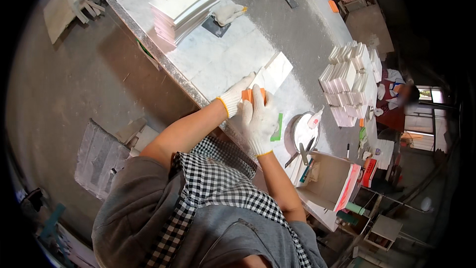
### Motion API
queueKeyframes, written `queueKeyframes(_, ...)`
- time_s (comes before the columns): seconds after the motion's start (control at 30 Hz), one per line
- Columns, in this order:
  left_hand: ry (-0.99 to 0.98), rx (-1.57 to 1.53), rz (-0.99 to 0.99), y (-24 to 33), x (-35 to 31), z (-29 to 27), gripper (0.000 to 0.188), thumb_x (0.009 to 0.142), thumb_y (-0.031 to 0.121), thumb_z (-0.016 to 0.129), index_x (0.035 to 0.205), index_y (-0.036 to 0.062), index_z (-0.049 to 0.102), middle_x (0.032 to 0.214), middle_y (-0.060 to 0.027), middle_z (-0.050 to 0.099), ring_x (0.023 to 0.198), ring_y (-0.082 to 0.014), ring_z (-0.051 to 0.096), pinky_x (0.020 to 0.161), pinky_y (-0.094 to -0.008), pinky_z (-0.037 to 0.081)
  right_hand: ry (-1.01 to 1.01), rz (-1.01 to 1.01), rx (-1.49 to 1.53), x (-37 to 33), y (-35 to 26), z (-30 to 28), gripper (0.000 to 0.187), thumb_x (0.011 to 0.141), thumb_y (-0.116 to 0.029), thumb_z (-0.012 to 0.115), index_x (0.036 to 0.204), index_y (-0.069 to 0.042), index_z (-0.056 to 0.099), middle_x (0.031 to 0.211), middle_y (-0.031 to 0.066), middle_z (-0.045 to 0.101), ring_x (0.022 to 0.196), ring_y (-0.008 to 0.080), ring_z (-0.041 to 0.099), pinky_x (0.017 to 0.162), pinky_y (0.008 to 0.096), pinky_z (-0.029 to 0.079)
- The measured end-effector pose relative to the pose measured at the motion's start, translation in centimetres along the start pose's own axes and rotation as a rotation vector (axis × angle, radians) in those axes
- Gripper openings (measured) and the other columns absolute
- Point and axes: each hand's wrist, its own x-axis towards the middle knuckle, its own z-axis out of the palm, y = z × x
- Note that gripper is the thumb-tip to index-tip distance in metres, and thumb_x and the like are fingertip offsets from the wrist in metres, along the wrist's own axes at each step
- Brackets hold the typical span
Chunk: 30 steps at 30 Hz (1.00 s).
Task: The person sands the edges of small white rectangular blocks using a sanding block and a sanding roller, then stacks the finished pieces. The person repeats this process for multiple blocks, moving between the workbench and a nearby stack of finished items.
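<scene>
— What does the tile [279,71] look like?

— It is a flat white slab with straight edges and faint grey veins. Its far end is uncovered; its near end is partly hidden by my hands. A thin pale edge shows along its upper left side, and I cannot tell whether that is the same tile or another one behind it.

— Where is it from your fingers?

— Twelve o'clock is the top of the view. The tile lies at two o'clock from my left hand [239,90], in a white knitted glove, with the fingertips right at its edge. From my right hand [263,120], gloved the same way, it is toward one o'clock.

— How do your fingers stand?

— My right fingers are bent over an orange block [246,95] and have hold of it, at the tile's near end, toward seven o'clock. My left fingers are nearly straight and close together; how firmly they grip, if at all, I cannot tell.

— And around them?

— A green pad [279,127] is just beside my right hand, at three o'clock. On the table [203,67], a round dish [300,131] sits at five o'clock from the tile, and a stack [186,0] of white slabs at ten.
</scene>
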Motion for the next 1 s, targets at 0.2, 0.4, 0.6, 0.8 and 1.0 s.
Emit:
queueKeyframes(0.2,0.003,-0.009,0.04,-0.6,0.5,1.0,0.044,0.106,0.045,0.038,0.131,0.013,0.055,0.116,-0.0073,0.066,0.097,-0.0206,0.066,0.082,-0.0302,0.057,0.099,0.149,-0.031,6.4,6.6,1.9,0.05,0.094,-0.033,0.055,0.136,-0.007,0.055,0.122,0.0296,0.057,0.107,0.0449,0.057,0.094,0.0499,0.046)
queueKeyframes(0.4,-0.258,0.121,-0.01,0.0,-0.7,0.6,0.06,0.104,0.053,0.034,0.136,0.0056,0.051,0.109,-0.0156,0.067,0.086,-0.0274,0.067,0.07,-0.0374,0.06,0.13,0.372,-0.009,6.1,8.6,-0.5,0.054,0.099,-0.036,0.047,0.143,-0.004,0.048,0.131,0.0285,0.056,0.118,0.044,0.055,0.101,0.0464,0.043)
queueKeyframes(0.6,-0.436,-0.104,-0.112,1.3,-0.6,-0.1,0.077,0.098,0.066,0.034,0.142,0.0042,0.046,0.112,-0.0304,0.063,0.088,-0.0358,0.068,0.071,-0.0447,0.06,0.265,0.602,0.617,2.8,9.0,-2.0,0.066,0.103,-0.037,0.046,0.152,0.005,0.03,0.155,0.0208,0.037,0.143,0.0291,0.036,0.117,0.0358,0.027)
queueKeyframes(0.8,-0.462,0.04,-0.037,1.1,-1.5,0.4,0.081,0.096,0.07,0.035,0.146,0.0059,0.043,0.115,-0.0265,0.063,0.095,-0.0342,0.067,0.079,-0.0441,0.058,0.317,0.488,0.842,1.3,7.9,-2.5,0.067,0.104,-0.04,0.043,0.151,0.005,0.03,0.156,0.0202,0.036,0.144,0.028,0.035,0.119,0.0378,0.025)
queueKeyframes(1.0,-0.084,0.095,0.024,0.6,-1.8,1.3,0.069,0.102,0.063,0.027,0.144,0.0106,0.044,0.132,-0.0105,0.057,0.118,-0.0259,0.056,0.099,-0.0379,0.051,0.026,-0.067,0.096,1.2,-1.6,-3.2,0.052,0.093,-0.034,0.056,0.136,-0.005,0.053,0.113,0.0252,0.057,0.097,0.0398,0.058,0.083,0.0488,0.047)
